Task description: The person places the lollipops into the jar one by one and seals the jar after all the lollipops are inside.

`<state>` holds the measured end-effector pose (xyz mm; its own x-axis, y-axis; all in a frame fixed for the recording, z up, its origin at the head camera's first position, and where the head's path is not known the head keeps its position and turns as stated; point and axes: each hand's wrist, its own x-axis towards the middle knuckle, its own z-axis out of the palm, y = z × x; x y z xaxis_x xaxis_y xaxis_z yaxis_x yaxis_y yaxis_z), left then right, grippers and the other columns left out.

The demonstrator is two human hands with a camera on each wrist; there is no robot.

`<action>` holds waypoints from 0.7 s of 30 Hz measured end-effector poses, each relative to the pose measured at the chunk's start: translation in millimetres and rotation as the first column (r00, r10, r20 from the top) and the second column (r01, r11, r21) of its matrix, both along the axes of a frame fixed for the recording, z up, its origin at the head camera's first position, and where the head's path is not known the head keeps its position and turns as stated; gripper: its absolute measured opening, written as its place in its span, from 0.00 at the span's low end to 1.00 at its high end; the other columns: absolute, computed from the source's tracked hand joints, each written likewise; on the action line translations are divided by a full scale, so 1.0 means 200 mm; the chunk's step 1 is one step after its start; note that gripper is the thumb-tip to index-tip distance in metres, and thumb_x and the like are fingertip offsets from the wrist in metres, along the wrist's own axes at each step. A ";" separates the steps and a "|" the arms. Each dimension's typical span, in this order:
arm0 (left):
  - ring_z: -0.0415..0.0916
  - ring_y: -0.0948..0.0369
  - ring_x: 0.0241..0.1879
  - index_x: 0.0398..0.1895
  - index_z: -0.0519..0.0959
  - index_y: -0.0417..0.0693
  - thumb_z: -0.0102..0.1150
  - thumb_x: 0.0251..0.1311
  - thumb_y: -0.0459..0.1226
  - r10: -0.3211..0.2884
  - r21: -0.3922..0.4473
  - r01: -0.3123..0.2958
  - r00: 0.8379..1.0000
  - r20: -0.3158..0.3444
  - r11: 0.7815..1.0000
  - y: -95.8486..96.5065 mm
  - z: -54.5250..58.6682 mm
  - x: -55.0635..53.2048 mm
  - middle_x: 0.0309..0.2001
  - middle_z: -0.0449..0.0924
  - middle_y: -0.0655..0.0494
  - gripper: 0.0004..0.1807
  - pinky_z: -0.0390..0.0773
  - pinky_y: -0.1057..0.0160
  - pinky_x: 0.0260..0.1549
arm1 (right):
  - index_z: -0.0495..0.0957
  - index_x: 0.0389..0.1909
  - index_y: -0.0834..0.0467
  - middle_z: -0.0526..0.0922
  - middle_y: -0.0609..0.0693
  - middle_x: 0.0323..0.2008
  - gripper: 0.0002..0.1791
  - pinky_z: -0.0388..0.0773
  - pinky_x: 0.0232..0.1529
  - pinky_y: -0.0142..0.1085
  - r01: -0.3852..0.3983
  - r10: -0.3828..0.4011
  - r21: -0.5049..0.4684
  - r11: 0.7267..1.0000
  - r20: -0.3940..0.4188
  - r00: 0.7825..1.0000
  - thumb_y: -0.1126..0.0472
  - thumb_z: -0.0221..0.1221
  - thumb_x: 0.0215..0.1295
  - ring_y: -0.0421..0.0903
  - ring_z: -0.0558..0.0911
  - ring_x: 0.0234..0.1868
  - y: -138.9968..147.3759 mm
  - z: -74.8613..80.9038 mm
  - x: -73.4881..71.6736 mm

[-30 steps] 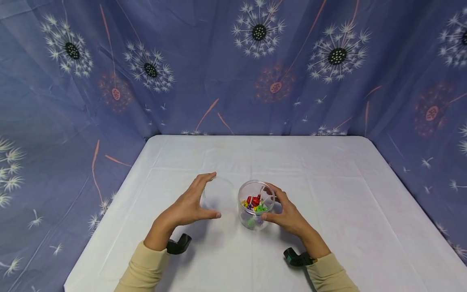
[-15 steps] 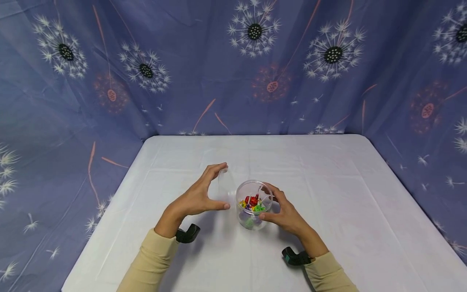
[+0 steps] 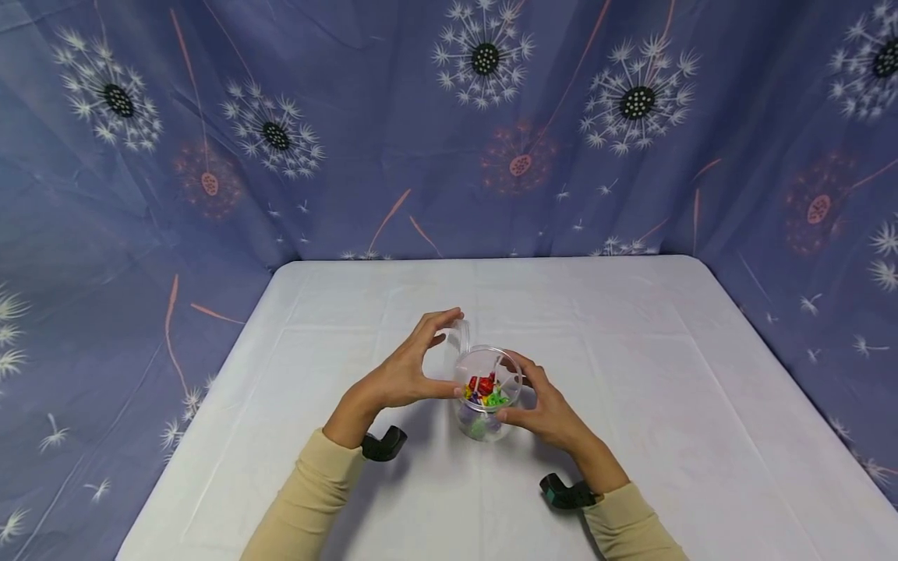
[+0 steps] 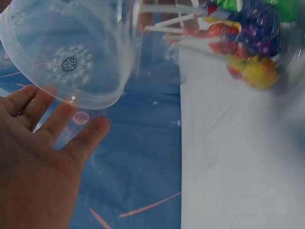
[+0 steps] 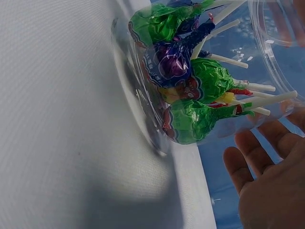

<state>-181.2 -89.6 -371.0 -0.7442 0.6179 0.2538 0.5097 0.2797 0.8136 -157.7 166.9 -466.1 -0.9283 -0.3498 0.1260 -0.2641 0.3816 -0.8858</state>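
In the head view a clear plastic jar (image 3: pixel 468 427) stands upright and uncovered on the white table. Lollipops (image 3: pixel 482 386) in red, green, yellow and purple wrappers lie inside, and the right wrist view shows their white sticks pointing toward the mouth. My right hand (image 3: pixel 553 410) grips the jar's right side, thumb in front and fingers behind. My left hand (image 3: pixel 403 376) holds a clear round lid (image 3: pixel 463 336) by its edge between thumb and fingers. The lid is tilted nearly upright at the jar's upper left rim, and the left thumb overlaps that rim in the head view.
A white cloth covers the table (image 3: pixel 631 327). Behind it and at both sides hangs a blue curtain (image 3: pixel 365 117) with a dandelion print. A black wrist camera (image 3: pixel 384 444) sits on the left wrist and another black camera (image 3: pixel 565 492) on the right.
My left hand has moved right and slightly up with the lid, from beside the jar to its rim, tipping the lid more upright. The right hand keeps its grip on the jar.
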 end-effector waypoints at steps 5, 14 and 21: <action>0.53 0.58 0.70 0.73 0.46 0.65 0.74 0.45 0.38 0.000 0.003 0.000 1.000 0.001 1.000 0.04 -0.08 -0.04 0.71 0.51 0.61 0.56 0.58 0.51 0.68 | 0.53 0.70 0.35 0.64 0.58 0.64 0.47 0.62 0.59 0.63 -0.007 0.007 0.006 1.000 -0.006 1.000 0.51 0.69 0.51 0.62 0.66 0.63 0.00 0.00 0.00; 0.60 0.59 0.66 0.73 0.47 0.67 0.74 0.44 0.44 -0.024 -0.029 0.023 0.999 -0.030 0.999 0.10 -0.12 -0.05 0.70 0.53 0.63 0.56 0.65 0.49 0.62 | 0.52 0.70 0.35 0.63 0.55 0.64 0.48 0.64 0.57 0.63 -0.005 0.005 0.022 1.000 -0.004 1.000 0.50 0.69 0.52 0.61 0.66 0.63 0.01 0.00 0.00; 0.62 0.56 0.64 0.73 0.48 0.65 0.74 0.43 0.47 -0.032 -0.085 0.029 0.999 -0.036 0.996 0.14 -0.15 -0.05 0.71 0.51 0.65 0.56 0.69 0.46 0.57 | 0.51 0.70 0.35 0.62 0.58 0.63 0.48 0.67 0.54 0.62 -0.005 0.004 0.019 1.000 0.033 0.999 0.49 0.68 0.52 0.62 0.66 0.63 0.01 0.00 0.00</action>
<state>-190.9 -62.6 -400.5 -0.7159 0.6602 0.2271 0.5483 0.3303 0.7683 -157.0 168.6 -465.9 -0.9303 -0.3558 0.0888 -0.2366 0.3974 -0.8866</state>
